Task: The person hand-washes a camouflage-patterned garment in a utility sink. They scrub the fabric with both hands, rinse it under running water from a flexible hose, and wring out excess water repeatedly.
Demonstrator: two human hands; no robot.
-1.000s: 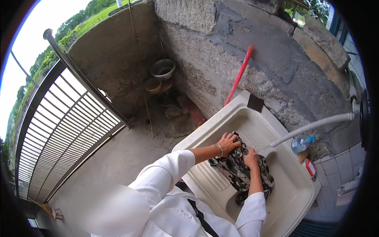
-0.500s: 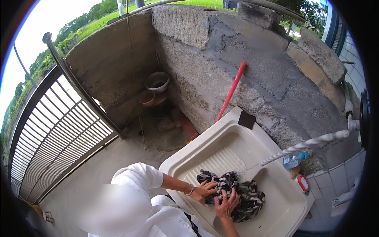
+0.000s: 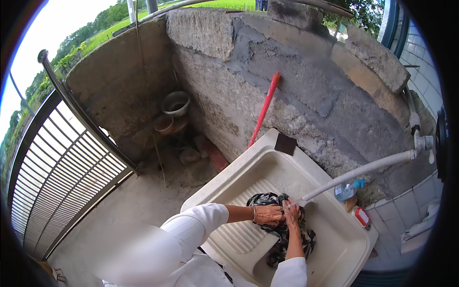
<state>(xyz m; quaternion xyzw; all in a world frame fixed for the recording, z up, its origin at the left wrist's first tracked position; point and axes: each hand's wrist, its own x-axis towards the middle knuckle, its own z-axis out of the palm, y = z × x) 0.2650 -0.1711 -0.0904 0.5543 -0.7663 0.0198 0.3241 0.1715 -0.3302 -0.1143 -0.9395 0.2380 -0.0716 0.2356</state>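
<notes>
A dark cloth with a camouflage-like pattern (image 3: 310, 237), apparently a garment, lies bunched and wet in a cream-coloured wash sink (image 3: 337, 244). My left hand (image 3: 268, 215) grips its upper part, fingers curled into the folds. Close beside it, my right hand (image 3: 291, 214) is closed on the same cloth, fingertips toward the hose. Part of the cloth rests on the ribbed washboard (image 3: 239, 234); the rest hangs over into the deeper basin. Water runs from a grey corrugated hose (image 3: 363, 171) onto the cloth by my right hand.
On the sink's right rim stand a clear bottle with a blue top (image 3: 345, 191) and a red-and-white item (image 3: 362, 216). A dark square pad (image 3: 285, 144) lies at the far corner. A red pole (image 3: 264, 110) leans on the stone wall (image 3: 306, 81). Pots (image 3: 175, 104) sit in the corner.
My hands have shifted from pressing with spread fingers to gripping the cloth close together under the water. Both forearms reach further into the sink. The view has turned slightly right.
</notes>
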